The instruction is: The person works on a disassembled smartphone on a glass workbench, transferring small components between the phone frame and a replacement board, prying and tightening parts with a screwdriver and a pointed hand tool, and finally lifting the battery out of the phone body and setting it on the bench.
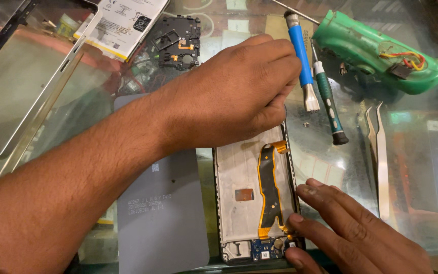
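Opened phone frame [252,198] on the glass bench [330,157], both your hands on it.

Your left hand [234,94] is reaching across from the left and resting over the far end of the frame, fingers curled down; whether they are pinching anything, cannot tell. Your right hand [351,228] is coming in from the near right, fingers held narrow, tips pressing at the frame's near right corner, just beside the small blue circuit board [265,248] and the orange-and-black flex cable [269,193] running up the middle. Frame is lying flat, near centre, its left edge touching a grey mat [163,218]. Far right of your left hand: blue-handled screwdriver [300,56], green-handled screwdriver [328,101], a green plastic housing [376,50] with coloured wires. Tweezers [381,157] lying at right. Far left: white battery [122,23], black bracket [178,40], a larger silver frame [41,101].
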